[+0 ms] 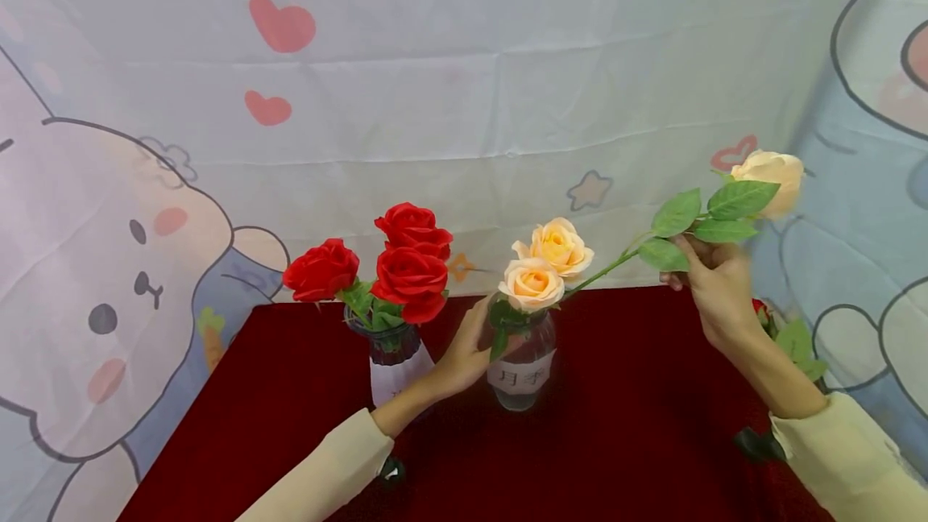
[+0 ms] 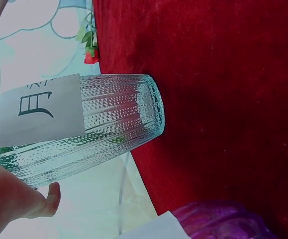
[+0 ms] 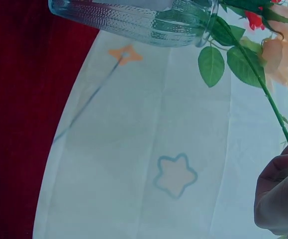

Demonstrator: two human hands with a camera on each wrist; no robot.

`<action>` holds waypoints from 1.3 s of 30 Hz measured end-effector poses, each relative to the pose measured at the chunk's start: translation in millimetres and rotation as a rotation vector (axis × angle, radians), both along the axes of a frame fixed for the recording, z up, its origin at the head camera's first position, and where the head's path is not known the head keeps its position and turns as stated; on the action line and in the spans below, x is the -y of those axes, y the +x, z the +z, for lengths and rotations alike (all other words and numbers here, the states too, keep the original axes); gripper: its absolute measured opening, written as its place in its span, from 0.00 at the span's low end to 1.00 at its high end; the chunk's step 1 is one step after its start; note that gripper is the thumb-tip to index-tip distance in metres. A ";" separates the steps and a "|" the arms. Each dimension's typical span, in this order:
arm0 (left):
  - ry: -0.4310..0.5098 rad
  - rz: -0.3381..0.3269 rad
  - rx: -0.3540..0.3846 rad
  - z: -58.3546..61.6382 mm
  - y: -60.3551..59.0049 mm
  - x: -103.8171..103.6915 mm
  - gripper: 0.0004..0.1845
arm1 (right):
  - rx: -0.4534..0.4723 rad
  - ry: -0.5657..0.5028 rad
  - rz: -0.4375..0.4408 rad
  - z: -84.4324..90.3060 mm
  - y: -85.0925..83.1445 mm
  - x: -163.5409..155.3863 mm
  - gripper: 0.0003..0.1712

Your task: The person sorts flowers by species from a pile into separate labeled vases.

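A clear ribbed glass vase (image 1: 520,373) with a white paper label stands on the red table (image 1: 623,441) and holds two peach roses (image 1: 545,263). My left hand (image 1: 470,349) grips the vase at its left side near the neck; the thumb (image 2: 40,200) shows beside the vase (image 2: 119,119). My right hand (image 1: 714,284) pinches the green stem of a third peach rose (image 1: 772,176), up and to the right of the vase. Its stem (image 3: 263,84) slants down-left to the vase mouth (image 3: 139,17), with my fingers (image 3: 278,172) on it.
A dark purple vase (image 1: 391,357) with three red roses (image 1: 409,264) stands just left of the clear one. Another red rose with leaves (image 1: 790,337) lies at the table's right edge. A cartoon-printed cloth (image 1: 464,103) hangs close behind and around the table.
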State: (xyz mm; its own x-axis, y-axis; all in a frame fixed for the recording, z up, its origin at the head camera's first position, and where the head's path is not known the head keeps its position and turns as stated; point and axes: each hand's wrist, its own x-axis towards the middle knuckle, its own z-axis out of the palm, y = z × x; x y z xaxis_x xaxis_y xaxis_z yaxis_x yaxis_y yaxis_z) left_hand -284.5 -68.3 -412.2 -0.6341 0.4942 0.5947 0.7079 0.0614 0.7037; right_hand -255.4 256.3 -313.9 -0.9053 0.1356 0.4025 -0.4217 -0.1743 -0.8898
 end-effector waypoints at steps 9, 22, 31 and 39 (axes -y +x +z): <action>0.017 -0.016 0.013 -2.2 -0.6 -0.5 0.37 | -0.161 0.092 0.023 -0.1 0.8 24.2 0.11; -0.018 0.023 0.044 -3.0 1.5 1.1 0.38 | -0.206 0.475 -0.018 -10.6 4.2 59.4 0.07; 0.017 -0.016 -0.085 0.0 -2.3 -2.6 0.30 | -0.117 0.574 0.007 -24.1 0.1 74.1 0.08; 0.090 -0.144 -0.039 0.1 -5.2 -4.8 0.28 | -0.042 0.642 0.061 -36.8 -2.8 82.3 0.10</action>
State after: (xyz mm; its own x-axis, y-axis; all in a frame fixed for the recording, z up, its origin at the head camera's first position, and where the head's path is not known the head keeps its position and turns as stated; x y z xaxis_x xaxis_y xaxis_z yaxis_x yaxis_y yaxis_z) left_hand -289.7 -63.5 -412.1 -0.5361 0.5222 0.6633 0.7316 -0.1046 0.6737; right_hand -258.1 173.9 -350.7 -0.8857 -0.1956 0.4211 -0.4643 0.3626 -0.8080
